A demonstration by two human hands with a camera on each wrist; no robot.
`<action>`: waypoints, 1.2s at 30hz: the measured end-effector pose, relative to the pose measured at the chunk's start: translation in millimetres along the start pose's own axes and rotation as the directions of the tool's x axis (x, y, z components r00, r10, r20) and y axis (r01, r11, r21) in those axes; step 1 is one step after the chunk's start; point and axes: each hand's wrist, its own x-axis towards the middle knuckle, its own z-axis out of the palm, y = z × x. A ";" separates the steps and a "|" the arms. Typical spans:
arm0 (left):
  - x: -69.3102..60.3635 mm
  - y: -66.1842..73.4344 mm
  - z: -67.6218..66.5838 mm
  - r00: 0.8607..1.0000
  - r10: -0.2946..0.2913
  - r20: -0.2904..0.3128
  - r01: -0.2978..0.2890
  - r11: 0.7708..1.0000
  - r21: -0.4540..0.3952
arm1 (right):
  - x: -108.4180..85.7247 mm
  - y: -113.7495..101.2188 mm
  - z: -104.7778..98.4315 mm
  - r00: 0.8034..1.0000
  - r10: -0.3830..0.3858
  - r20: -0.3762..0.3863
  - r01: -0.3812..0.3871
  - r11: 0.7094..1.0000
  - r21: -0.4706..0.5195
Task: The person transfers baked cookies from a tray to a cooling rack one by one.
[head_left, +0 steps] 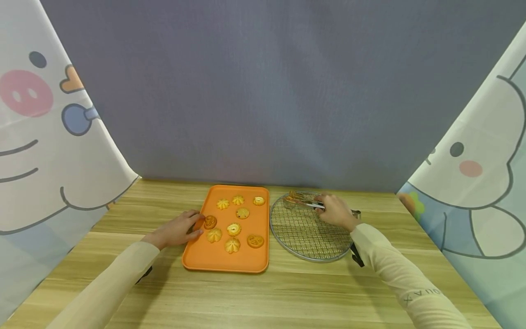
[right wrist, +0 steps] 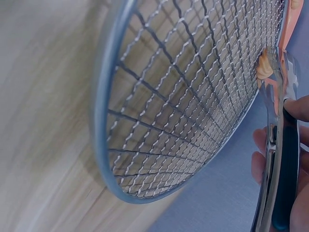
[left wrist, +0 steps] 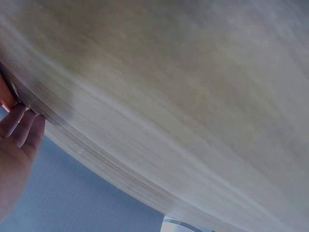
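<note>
My right hand (head_left: 334, 211) grips a pair of metal tongs (right wrist: 277, 159) with dark handle panels, over the far part of a round wire rack (head_left: 310, 233). A golden-brown cookie (right wrist: 264, 65) is at the tongs' tips, near the rack's far left rim. Whether it touches the mesh, I cannot tell. My left hand (head_left: 178, 228) touches the left edge of an orange tray (head_left: 205, 260), thumb apart from the fingers. In the left wrist view, those fingers (left wrist: 36, 130) look fairly straight. Several cookies lie on the tray, including a brown round one (head_left: 210, 222) near my left fingers.
Tray and rack stand side by side on a wood-grain table (head_left: 197, 297). A grey-blue fabric panel (head_left: 263, 100) rises behind them. Cartoon-printed curtains (head_left: 485, 137) flank both sides.
</note>
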 end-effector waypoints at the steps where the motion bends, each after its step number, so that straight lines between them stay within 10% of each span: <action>1: -0.1 -0.1 0.1 1.000 0.001 -0.002 -0.001 1.000 0.001 | -0.1 0.1 -0.1 1.000 -0.002 0.000 0.002 1.000 -0.001; 22: -0.6 0.3 -2.9 0.999 -0.033 0.031 0.033 0.999 -0.012 | -1.8 -3.4 -8.7 1.000 0.012 -0.010 -0.011 0.999 0.031; 36: 0.0 -3.2 -0.5 0.999 -0.018 0.029 0.018 1.000 -0.003 | -10.1 -23.2 -8.6 0.990 -0.134 -0.034 0.134 0.991 -0.015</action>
